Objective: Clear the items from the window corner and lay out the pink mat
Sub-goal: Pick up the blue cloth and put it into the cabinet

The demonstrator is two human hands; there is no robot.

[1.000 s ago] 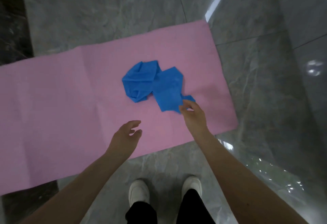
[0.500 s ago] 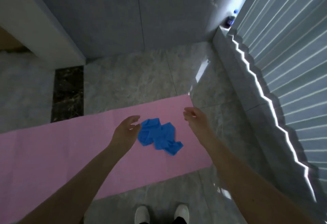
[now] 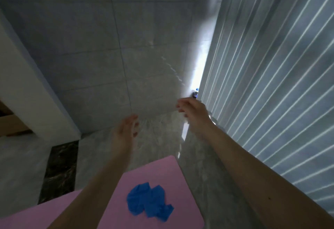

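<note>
I am counting one mat point(image 3: 155, 172), one blue cloth point(image 3: 149, 202), one bottle point(image 3: 194, 94) and two hands in the head view. The mat is lying flat on the floor point(image 3: 101, 143) at about 6 o'clock in the frame, pink, with its far corner pointing toward 12 o'clock. The cloth is sitting crumpled on the mat, near the mat's right end, touching nothing else.

I am seeing the left hand point(image 3: 125, 131) hanging in the air at roughly 7 o'clock from frame centre, fingers loosely spread and grasping nothing. The right hand point(image 3: 193, 114) is reaching out at about 4 o'clock from centre, fingers relaxed and released, also empty. Both forearms are stretching up from the bottom edge, the left one crossing over the mat's near part. Both hands are blurred, so I cannot tell finer finger detail.

The bottle is standing in the corner where the wall point(image 3: 126, 39) is meeting the blinds point(image 3: 271, 84), just beyond the right hand at its 1 o'clock; it is small and dim, with a blue cap showing. I cannot tell what is in it. No other container is showing contents.
</note>
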